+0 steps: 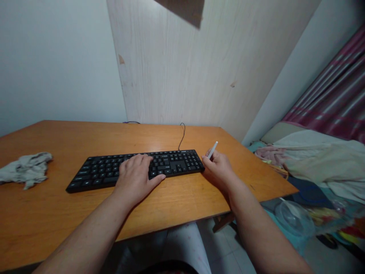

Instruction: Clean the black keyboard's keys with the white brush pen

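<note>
The left hand (pixel 135 176) lies palm-down across the middle of the black keyboard (pixel 98 171), with the fingers slightly bent and close together over the keys and the thumb extended to the right along the near edge. The right hand (pixel 219 166) is positioned at the right end of the keyboard, over the table (pixel 176 198); its thumb and fingers pinch a slim white stick (pixel 212 150), the exposed end of which points up and toward the far right. The keyboard rests flat on the orange-brown wooden table, set at a slight angle, with its left end nearer than its right end. A thin black cable (pixel 183 136) runs from the far edge of the keyboard to the far edge of the table. A crumpled grey-white cloth (pixel 30 168) lies at the left of the table, well apart from the keyboard. A pale wood-grain panel (pixel 176 76) stands beyond the far edge. To the right of the table are rumpled bedding (pixel 327 152), a dark red striped curtain (pixel 339 83) and, lower and nearer, a clear plastic container (pixel 295 219).
</note>
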Demonstrator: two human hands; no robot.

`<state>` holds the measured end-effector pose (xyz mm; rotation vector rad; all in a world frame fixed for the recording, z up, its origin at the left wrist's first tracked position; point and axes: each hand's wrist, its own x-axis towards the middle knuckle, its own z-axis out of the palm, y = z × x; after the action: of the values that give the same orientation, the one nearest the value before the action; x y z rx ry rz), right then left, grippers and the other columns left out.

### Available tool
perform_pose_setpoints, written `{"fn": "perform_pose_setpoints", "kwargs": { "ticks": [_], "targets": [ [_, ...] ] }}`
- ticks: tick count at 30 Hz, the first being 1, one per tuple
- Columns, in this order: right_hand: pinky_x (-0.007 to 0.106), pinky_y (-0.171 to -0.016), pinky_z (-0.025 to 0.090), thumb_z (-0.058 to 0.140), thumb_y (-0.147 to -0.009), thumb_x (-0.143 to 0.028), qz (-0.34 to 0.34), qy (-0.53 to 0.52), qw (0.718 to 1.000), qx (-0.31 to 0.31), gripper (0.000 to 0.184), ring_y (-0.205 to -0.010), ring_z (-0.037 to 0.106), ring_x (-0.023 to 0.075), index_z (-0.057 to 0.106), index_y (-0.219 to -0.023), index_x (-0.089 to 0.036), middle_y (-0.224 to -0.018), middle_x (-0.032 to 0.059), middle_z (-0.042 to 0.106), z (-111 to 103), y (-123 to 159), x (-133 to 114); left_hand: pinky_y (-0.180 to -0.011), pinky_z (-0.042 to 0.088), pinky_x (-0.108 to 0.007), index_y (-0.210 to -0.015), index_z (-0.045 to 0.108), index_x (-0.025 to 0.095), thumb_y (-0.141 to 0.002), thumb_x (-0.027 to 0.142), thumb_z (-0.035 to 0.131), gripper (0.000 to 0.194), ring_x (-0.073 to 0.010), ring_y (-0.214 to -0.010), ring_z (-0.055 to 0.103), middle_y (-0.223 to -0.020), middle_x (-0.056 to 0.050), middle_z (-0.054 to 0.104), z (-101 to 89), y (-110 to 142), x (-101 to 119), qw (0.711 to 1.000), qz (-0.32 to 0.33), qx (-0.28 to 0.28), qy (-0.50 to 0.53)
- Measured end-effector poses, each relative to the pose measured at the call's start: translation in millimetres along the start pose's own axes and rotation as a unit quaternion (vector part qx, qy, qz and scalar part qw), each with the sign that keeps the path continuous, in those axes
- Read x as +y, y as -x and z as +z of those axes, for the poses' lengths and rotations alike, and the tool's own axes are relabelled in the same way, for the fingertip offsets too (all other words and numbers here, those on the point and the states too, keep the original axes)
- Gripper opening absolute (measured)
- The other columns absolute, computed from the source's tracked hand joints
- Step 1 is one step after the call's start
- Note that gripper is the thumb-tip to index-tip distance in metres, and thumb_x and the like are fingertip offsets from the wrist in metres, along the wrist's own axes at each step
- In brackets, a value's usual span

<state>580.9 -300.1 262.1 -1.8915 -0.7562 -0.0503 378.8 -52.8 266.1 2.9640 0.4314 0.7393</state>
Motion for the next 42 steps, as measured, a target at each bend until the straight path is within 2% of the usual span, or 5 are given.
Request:
{"fn": "perform_pose_setpoints", "kwargs": {
  "ticks": [8, 18, 25, 37, 42],
  "targets": [
    [0.031, -0.063, 0.044, 0.070, -0.087, -0.046, 0.034, -0.216, 0.973, -0.071, 0.025, -0.063, 0.062, 0.0182, 0.057, -0.086, -0.024, -0.068, 0.0019, 0.070, 20, 6, -10, -0.106, 0.035, -0.052, -0.128, 0.057, 0.020, -0.086, 0.062, 0.061, 0.060, -0.0379, -0.128, 0.052, -0.131, -0.016, 0.063, -0.4, 1, 0, 1.000, -0.002, 0.003, 0.006],
    [0.031, -0.062, 0.043, 0.071, -0.088, -0.051, 0.013, -0.170, 0.984, -0.056, 0.029, -0.065, 0.058, 0.0186, 0.062, -0.083, -0.023, -0.069, 0.0023, 0.069, 21, 5, -4, -0.107, 0.035, -0.051, -0.128, 0.057, 0.021, -0.087, 0.061, 0.061, 0.058, -0.0371, -0.126, 0.053, -0.129, -0.015, 0.063, -1.9, 2, 0, 1.000, -0.006, 0.011, 0.023],
    [0.031, -0.059, 0.040, 0.068, -0.089, -0.057, 0.001, -0.142, 0.986, -0.087, 0.036, -0.062, 0.055, 0.0188, 0.070, -0.081, -0.022, -0.070, 0.0043, 0.071, 20, 6, -17, -0.108, 0.034, -0.052, -0.127, 0.058, 0.021, -0.088, 0.062, 0.058, 0.056, -0.0365, -0.122, 0.055, -0.127, -0.014, 0.065, -28.9, 4, -6, 0.999, -0.019, 0.019, 0.043],
    [0.033, -0.059, 0.036, 0.061, -0.095, -0.043, -0.149, 0.156, 0.970, -0.110, 0.030, -0.060, 0.057, 0.0196, 0.064, -0.071, -0.025, -0.068, 0.0024, 0.067, 34, 14, -56, -0.093, 0.050, -0.043, -0.120, 0.065, 0.014, -0.087, 0.071, 0.048, 0.068, -0.0318, -0.106, 0.064, -0.121, -0.015, 0.067, -54.7, -11, -107, 0.990, -0.098, 0.021, 0.097],
    [0.032, -0.057, 0.034, 0.060, -0.096, -0.043, -0.159, 0.173, 0.964, -0.123, 0.033, -0.058, 0.055, 0.0181, 0.057, -0.069, -0.024, -0.065, 0.0016, 0.064, 47, 15, -65, -0.089, 0.051, -0.040, -0.112, 0.068, 0.020, -0.089, 0.069, 0.050, 0.057, -0.0277, -0.096, 0.067, -0.115, -0.009, 0.072, -57.4, -21, -133, 0.980, -0.138, 0.030, 0.142]
  ]
}}
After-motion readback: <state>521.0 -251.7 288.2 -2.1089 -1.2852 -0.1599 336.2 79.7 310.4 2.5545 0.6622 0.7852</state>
